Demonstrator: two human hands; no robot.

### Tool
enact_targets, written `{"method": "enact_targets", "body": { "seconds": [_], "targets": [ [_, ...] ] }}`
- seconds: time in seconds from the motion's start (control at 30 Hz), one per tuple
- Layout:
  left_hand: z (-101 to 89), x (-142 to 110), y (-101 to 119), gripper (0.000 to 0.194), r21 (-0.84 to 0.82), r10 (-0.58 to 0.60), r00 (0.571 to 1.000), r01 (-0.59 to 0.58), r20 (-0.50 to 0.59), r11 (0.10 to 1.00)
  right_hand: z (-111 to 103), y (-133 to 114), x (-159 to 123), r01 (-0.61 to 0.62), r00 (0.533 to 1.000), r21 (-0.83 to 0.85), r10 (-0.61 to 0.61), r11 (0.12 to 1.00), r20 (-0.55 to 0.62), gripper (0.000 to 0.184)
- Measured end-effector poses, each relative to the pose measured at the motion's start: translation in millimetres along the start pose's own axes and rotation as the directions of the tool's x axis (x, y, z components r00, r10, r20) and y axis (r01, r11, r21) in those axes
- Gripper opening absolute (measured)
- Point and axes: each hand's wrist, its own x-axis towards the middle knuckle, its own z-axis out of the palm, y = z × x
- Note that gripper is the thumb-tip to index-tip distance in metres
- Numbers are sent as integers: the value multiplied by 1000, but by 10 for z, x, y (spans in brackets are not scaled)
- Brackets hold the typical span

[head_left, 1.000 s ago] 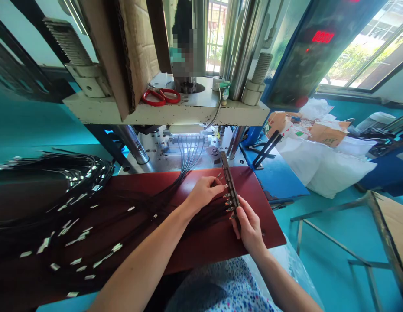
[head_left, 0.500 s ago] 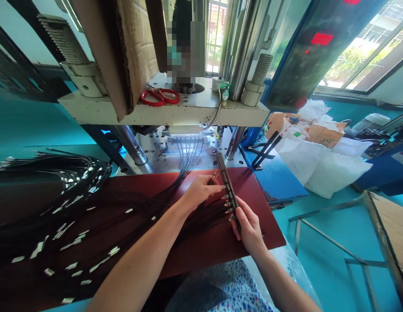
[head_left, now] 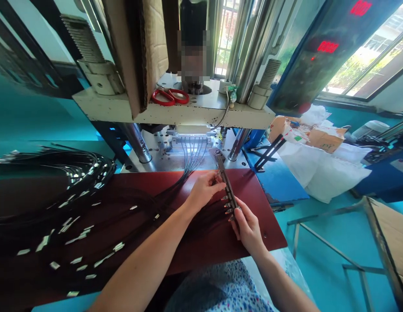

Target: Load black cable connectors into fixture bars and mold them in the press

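My right hand point(head_left: 248, 221) grips the near end of a long, narrow metal bar point(head_left: 228, 186) that slants away from me over the dark red board point(head_left: 269, 225). Several black cables point(head_left: 204, 216) run in from the left, their metal connector ends point(head_left: 226, 205) seated along the bar's left edge. At the bar's upper left side, my left hand point(head_left: 206, 188) pinches a cable connector against it; the fingers partly hide that connector. Farther back, another row of cables point(head_left: 190, 160) leads into the lit fixture point(head_left: 188, 143) of the press.
A thick bundle of black cables point(head_left: 91, 173) with white tags covers the board's left side. Above the fixture is the press plate point(head_left: 201, 113), bearing red-handled scissors point(head_left: 170, 97) and cardboard point(head_left: 154, 56). White sacks point(head_left: 305, 169) and a metal frame point(head_left: 321, 247) stand to the right.
My left hand has closed in on the bar, bringing the pinched connector up against its edge. My right hand keeps its hold on the bar. The whole view has shifted slightly.
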Motion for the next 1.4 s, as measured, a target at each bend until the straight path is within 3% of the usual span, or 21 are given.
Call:
{"method": "enact_targets", "body": {
  "seconds": [0.13,0.3,0.43,0.63,0.8,1.0,1.17,1.27,1.4],
  "targets": [
    [18,-43,38,26,-151,32,983,-60,-182,987,-22,-11,-5,-21,998,96,27,995,-55,48],
    [25,-88,82,26,-348,-2,997,-27,-82,937,-58,42,-11,-5,999,140,12,990,-49,46],
    [39,-57,58,25,-218,-126,992,123,0,968,-71,61,-14,7,1000,133,-5,991,-12,44],
    [37,-22,57,26,-90,-174,985,174,9,981,-89,49,0,-1,999,107,-3,994,36,42],
    [13,-2,30,23,-27,-133,990,131,-50,991,-47,43,-5,-23,999,96,19,995,43,43],
    [-8,4,-27,21,17,-35,999,35,-13,999,-37,34,-1,-38,998,63,34,997,62,42],
    [-55,20,-48,23,49,48,989,-41,-137,998,-63,25,0,-47,999,84,47,995,6,48],
    [-81,19,-29,25,45,-15,998,18,-55,999,-59,5,-8,-49,999,81,49,996,1,51],
    [-89,-6,42,32,-94,-174,985,173,-5,980,-56,-9,-9,-54,999,90,54,994,10,49]
  ]
}}
